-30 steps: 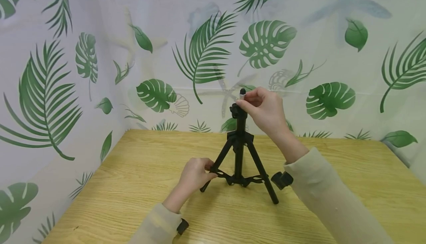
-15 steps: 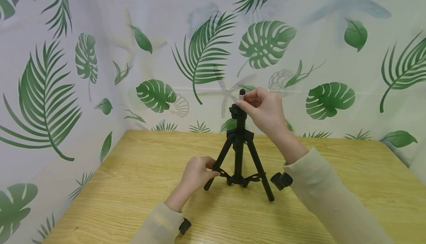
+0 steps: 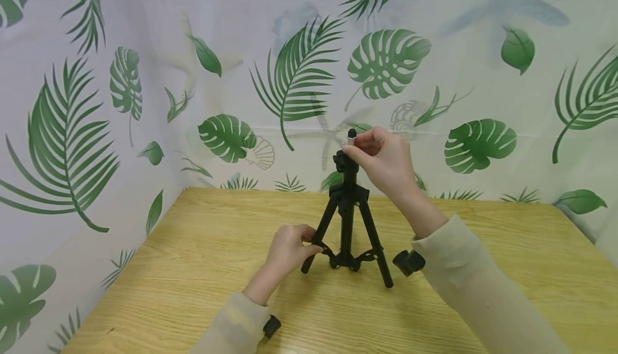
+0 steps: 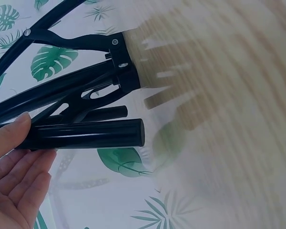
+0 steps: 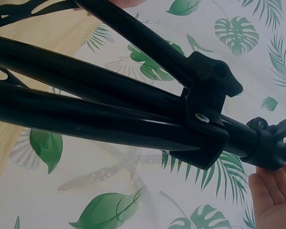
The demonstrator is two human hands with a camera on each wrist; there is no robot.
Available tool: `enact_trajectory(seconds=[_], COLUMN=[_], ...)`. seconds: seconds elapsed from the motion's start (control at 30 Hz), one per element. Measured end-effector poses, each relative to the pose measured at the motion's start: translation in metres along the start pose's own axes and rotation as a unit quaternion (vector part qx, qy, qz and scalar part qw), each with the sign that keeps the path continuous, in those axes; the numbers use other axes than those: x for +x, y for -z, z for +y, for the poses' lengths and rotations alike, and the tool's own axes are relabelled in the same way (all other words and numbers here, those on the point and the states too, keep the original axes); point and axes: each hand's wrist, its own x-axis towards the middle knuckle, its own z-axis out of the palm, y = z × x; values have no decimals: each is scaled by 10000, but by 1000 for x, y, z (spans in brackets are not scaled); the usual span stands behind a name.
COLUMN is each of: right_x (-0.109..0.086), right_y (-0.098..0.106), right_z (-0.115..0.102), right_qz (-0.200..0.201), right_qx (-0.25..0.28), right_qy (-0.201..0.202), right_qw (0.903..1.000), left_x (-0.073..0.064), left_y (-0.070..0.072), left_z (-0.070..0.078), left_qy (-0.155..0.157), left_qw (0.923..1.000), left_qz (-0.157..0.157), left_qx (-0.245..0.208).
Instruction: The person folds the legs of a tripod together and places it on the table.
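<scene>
A black tripod [image 3: 346,225] stands upright in the head view, legs partly spread and joined to the centre column by folding braces [image 4: 71,40]. My left hand [image 3: 288,252] pinches the left leg near its lower end, thumb on one side and fingers on the other. In the left wrist view, that leg's round foot [image 4: 128,132] sticks out past the fingers. My right hand [image 3: 386,161] pinches the top of the column, at the silver part under a small black tip [image 3: 352,133]. The right wrist view shows the collar [image 5: 205,114] where the legs meet.
The tripod is over a wood-grain table [image 3: 193,289]. Behind and to the left hangs a white cloth [image 3: 299,0] printed with green leaves. Black wrist mounts [image 3: 409,262] stick out from both light sleeves.
The left hand has moved slightly right, bringing the left leg inward. The right leg's foot has also drawn in toward the column, so the legs are narrower. The right hand stays in place.
</scene>
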Motion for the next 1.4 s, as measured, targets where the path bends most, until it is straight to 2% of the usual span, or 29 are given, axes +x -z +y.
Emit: enact_trajectory(seconds=[0.43,0.73,1.13,1.4], right_x=[-1,1,1,1], right_y=[0,0,0,1], right_z=[1,0,-1,1], right_qz=[-39,-130,-130,-136], right_qx=[-22,-24,38,54], right_qy=[-60,-106,-84,-53], right_qw=[10000,9999,9999,9999], left_x=[4,6,10,11], left_y=[-2,-2,-6,-8], left_z=[4,6,11,15], left_qy=[116,317,238,327], left_qw=[9999,9995,9996,9994], left_qz=[-23,-40,60,44], left_qx=[-4,17,160,98])
